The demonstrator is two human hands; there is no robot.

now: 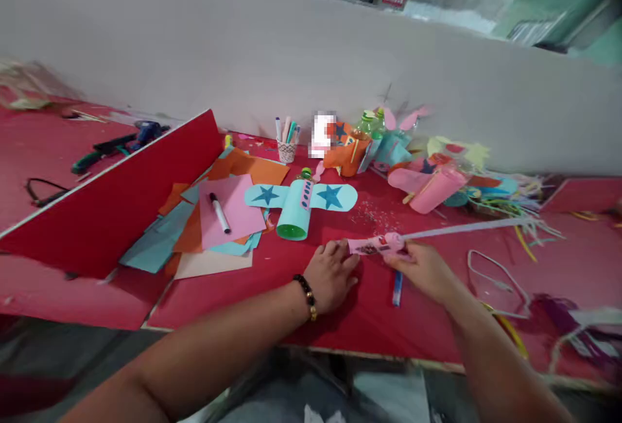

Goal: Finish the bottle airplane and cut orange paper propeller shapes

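Pink printed tube (372,245) over the red bench (369,322), right end gripped between the right hand's (422,269) fingers, left hand's (333,275) fingers at its left end, grip unclear

Piece (372,245) between hands (333,275), seemingly on table (370,309)

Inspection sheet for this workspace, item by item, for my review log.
Surface: red table, small scraps scattered on it
Job's things: pink item; blue winged paper model beyond the hands
Clutter: coloured paper sheets, marker on top; loose strips at right
Grips: right hand holds the pink item; left hand at its left end
Cables: white cord, looped, at right
Surroundings: pale wall behind; red divider at left
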